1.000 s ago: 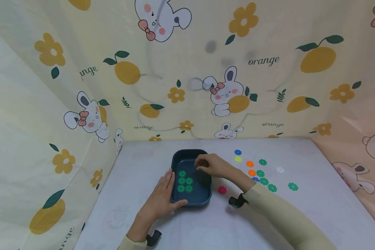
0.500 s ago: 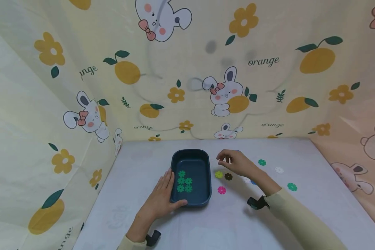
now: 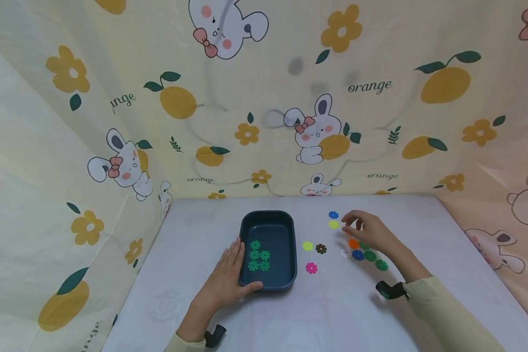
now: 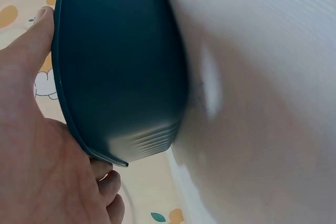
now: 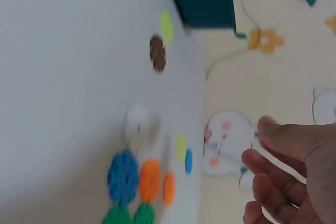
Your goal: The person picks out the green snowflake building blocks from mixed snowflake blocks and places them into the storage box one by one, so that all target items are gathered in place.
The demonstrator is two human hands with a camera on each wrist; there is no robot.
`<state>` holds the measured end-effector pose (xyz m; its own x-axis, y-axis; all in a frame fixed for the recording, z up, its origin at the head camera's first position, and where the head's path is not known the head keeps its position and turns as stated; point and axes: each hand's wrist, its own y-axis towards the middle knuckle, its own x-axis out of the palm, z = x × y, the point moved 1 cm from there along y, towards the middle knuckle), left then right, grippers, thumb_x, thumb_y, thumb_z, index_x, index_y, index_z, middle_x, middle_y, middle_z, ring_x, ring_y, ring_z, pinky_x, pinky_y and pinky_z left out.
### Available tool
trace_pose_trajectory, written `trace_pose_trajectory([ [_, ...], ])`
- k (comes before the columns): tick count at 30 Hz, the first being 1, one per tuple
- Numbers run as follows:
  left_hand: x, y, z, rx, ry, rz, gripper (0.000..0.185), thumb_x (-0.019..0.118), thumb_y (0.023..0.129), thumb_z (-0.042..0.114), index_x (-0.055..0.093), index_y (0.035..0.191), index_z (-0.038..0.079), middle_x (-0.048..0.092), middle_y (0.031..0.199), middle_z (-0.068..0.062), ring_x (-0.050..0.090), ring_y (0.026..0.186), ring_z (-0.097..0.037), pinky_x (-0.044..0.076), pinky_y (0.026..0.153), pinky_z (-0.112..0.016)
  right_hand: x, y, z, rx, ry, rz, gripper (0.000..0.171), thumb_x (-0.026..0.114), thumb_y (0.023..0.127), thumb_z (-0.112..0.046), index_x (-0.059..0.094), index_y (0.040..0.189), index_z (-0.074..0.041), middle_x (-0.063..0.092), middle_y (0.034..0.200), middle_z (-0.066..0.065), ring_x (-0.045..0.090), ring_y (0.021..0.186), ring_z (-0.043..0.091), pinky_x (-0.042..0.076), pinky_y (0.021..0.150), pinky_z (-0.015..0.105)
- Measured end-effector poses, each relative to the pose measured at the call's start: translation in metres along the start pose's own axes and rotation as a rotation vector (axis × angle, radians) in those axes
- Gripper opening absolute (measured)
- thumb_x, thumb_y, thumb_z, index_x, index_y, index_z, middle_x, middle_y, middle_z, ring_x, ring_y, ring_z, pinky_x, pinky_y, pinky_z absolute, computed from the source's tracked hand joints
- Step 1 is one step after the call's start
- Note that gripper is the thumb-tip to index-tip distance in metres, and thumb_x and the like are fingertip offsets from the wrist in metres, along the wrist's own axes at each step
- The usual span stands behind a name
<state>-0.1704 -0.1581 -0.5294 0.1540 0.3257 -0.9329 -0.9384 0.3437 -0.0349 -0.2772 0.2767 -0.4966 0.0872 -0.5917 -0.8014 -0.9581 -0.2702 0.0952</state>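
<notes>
We read one word only, "orange", printed in dark script on the patterned backdrop. It stands whole at 1 o'clock beside the large orange, smaller at 3 o'clock low on the rear panel, and at 9 o'clock. On the left panel it is cut to "nge".

sleeves: pale beige, long | wrists: black camera mounts
</notes>
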Motion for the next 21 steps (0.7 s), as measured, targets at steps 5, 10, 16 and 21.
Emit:
trace_pose_trajectory([
  [5,0.000,0.000,0.000,0.001,-0.005,0.003,0.122,0.068,0.092,0.076,0.012,0.172,0.002,0.003,0.181,-0.013,0.007,0.167,-0.030,0.014,0.135,-0.051,-0.007,-0.004,0.027,0.089,-0.011,-0.002,0.031,0.078,0.100,-0.018,0.071,0.125,-0.001,0.071,0.107,0.011,0.058,0.092,0.027,0.052,0.071,0.030],
  [10,0.000,0.000,-0.001,0.000,-0.008,-0.002,0.123,0.067,0.092,0.077,0.011,0.172,0.003,0.002,0.181,-0.012,0.006,0.167,-0.029,0.013,0.136,-0.051,-0.011,-0.007,0.052,0.183,-0.008,-0.009,0.036,0.076,0.102,-0.024,0.069,0.130,-0.002,0.069,0.115,0.016,0.055,0.096,0.030,0.050,0.071,0.032],
  [16,0.001,0.001,-0.002,0.001,-0.005,0.002,0.122,0.066,0.092,0.078,0.011,0.172,0.004,0.002,0.181,-0.011,0.005,0.167,-0.028,0.013,0.136,-0.050,-0.013,-0.007,0.073,0.277,0.003,-0.023,0.042,0.074,0.103,-0.027,0.064,0.134,-0.001,0.062,0.127,0.025,0.054,0.105,0.038,0.053,0.080,0.038],
  [21,0.001,0.000,-0.002,0.004,-0.007,0.003,0.122,0.067,0.092,0.076,0.012,0.172,0.003,0.002,0.181,-0.012,0.007,0.167,-0.030,0.013,0.136,-0.050,-0.014,-0.006,0.082,0.346,0.007,-0.036,0.047,0.075,0.102,-0.027,0.061,0.134,0.004,0.057,0.131,0.033,0.054,0.108,0.044,0.056,0.089,0.052],
])
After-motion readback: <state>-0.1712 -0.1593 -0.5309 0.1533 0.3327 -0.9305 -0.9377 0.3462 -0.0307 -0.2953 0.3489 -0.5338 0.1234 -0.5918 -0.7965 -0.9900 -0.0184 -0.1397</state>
